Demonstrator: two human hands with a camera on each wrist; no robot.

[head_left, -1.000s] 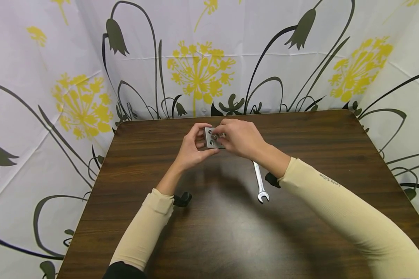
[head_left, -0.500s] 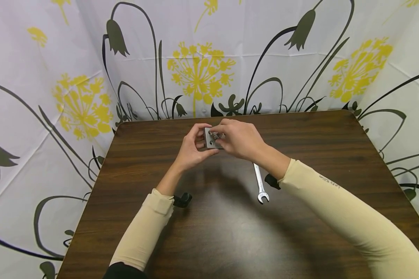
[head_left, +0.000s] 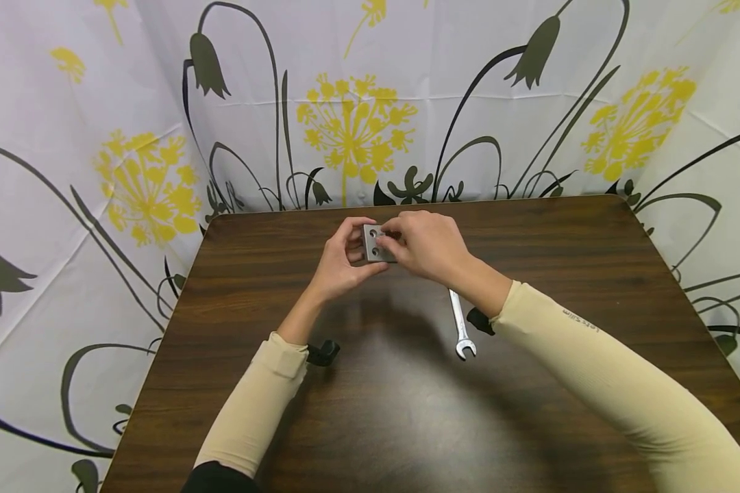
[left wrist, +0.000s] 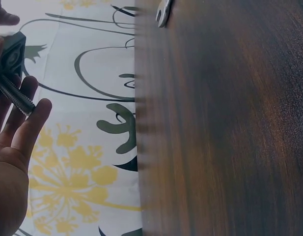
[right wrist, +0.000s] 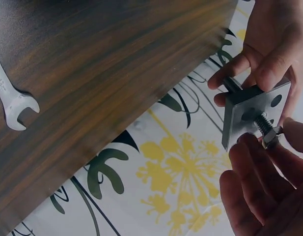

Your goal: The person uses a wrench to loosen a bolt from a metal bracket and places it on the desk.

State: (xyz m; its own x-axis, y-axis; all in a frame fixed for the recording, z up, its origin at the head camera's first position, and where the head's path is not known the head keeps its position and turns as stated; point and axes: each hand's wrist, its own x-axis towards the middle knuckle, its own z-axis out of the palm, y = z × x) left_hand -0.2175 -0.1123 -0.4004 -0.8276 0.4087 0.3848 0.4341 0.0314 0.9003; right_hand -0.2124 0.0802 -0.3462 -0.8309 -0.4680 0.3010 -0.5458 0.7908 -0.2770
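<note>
A curtain [head_left: 469, 41] hung beyond the table [head_left: 376, 418]. The left hand [head_left: 336, 263] gripped the plate [right wrist: 263, 102] by its edges above the tabletop, thumb below and fingers above. The right hand [head_left: 434, 246] pinched the hex end of the bolt [right wrist: 261, 123]. The wrench [head_left: 461, 325] lay nearer the person, partly hidden by the right forearm. The bolt's long axis ran through the plate, roughly square to its face: hex end [right wrist: 272, 137] on the right hand's side, threaded tail [left wrist: 16, 96] beside the left fingertips.
</note>
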